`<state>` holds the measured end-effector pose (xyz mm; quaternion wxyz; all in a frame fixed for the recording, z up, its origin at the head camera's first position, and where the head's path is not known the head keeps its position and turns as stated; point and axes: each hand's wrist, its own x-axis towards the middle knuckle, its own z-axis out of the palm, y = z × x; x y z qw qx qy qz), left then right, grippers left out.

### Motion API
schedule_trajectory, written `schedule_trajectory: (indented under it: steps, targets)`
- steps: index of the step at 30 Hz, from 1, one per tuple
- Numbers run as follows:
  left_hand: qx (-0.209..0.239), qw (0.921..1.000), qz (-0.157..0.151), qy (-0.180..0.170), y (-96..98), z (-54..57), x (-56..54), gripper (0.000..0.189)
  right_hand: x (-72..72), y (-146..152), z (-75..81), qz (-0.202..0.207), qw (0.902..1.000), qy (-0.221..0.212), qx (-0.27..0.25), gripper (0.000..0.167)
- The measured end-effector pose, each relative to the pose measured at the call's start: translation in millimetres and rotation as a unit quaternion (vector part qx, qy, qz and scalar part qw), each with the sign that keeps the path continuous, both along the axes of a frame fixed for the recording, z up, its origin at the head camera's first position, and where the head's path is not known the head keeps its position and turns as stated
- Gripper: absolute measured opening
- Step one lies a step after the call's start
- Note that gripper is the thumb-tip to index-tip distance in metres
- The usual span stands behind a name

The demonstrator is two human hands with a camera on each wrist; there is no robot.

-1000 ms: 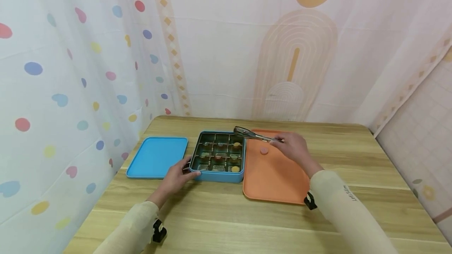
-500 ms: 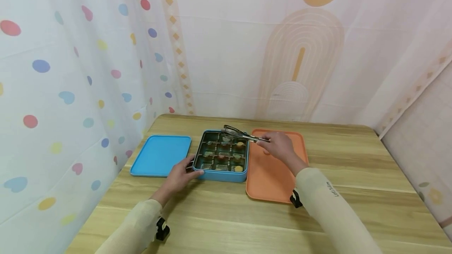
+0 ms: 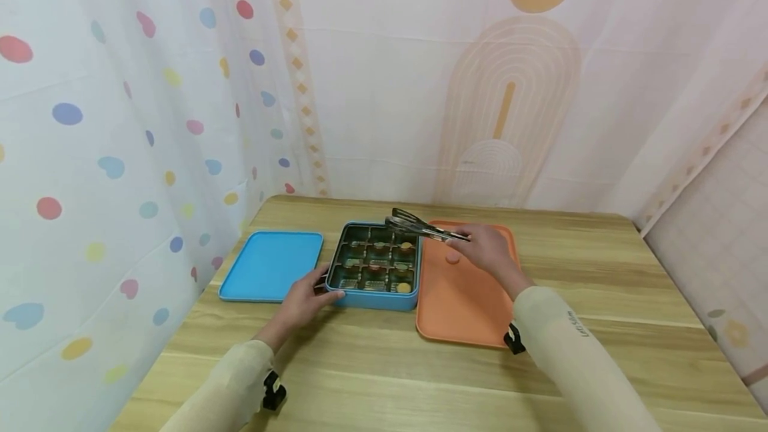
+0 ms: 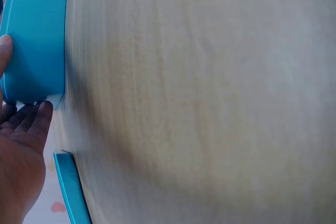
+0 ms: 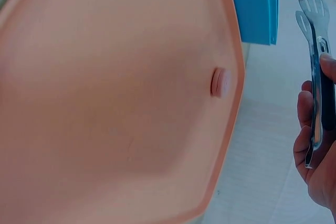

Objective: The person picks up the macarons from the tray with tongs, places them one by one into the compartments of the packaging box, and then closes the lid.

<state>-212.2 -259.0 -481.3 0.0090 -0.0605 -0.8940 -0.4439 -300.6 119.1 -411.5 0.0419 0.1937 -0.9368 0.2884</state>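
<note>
Tongs (image 3: 427, 229) shifted rightward, held in right fingers (image 5: 304, 109), projecting leftward

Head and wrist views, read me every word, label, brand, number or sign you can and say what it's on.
"Leti Slim" on the right sleeve; small and slanted, spelling uncertain.
Pale marks inside the blue box: too small to read.
Tiny mark on the curtain: too small to read.
Wrist views: no readable text.

Hands: one left hand (image 3: 302, 303), one right hand (image 3: 489, 252). Right grip: one pair of tongs (image 3: 415, 225); beneath it, one orange tray (image 3: 465, 305) bearing one pink disc (image 5: 220, 82). Left grip: one blue box (image 3: 372, 300), nine compartments (image 3: 349, 277), two yellow discs (image 3: 404, 288) discernible, other pieces (image 3: 401, 267) too unclear to count. Left of that grip: one blue tray (image 3: 273, 265).
</note>
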Motion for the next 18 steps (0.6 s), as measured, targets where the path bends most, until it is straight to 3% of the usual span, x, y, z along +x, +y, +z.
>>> schedule_trajectory:
  steps: [10, 18]
  targets:
    - [-0.011, 0.9999, 0.007, -0.004, -1.0, 0.3, 0.2, 0.075, 0.1, 31, 0.8, -0.02, 0.9994, 0.021, 0.019, 0.042]
    - [-0.013, 0.9999, 0.002, 0.002, -0.5, 0.3, -0.5, 0.073, 6.3, 67, -5.3, -0.017, 0.9992, 0.016, 0.033, 0.034]
